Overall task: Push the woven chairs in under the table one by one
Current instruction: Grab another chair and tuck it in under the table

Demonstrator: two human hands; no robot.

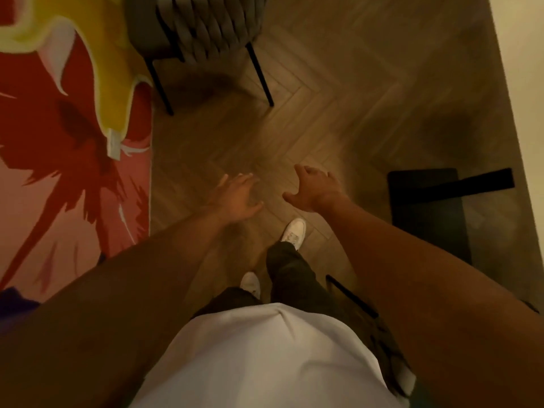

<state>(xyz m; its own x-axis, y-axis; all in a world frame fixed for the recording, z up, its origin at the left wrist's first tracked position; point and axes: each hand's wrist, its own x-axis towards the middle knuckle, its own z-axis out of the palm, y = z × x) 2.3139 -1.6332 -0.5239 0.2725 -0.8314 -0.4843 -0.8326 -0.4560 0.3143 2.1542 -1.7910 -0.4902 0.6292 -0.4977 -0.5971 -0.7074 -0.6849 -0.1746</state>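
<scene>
Both arms reach forward and down over the herringbone floor. The left hand has its fingers spread and relaxed, holding nothing; the right hand is loosely curled, also empty. A grey woven chair stands ahead at the top of the view, its black legs on the floor beside the edge of a red and yellow rug, well apart from both hands. To the right is a dark flat shape that may be a table base under a glass tabletop, though the blur makes that uncertain.

The step in hand looks like the approach to a chair, with no contact made yet. The next move calls for stepping closer, setting both hands on the woven back, and pushing it straight toward the table.
</scene>
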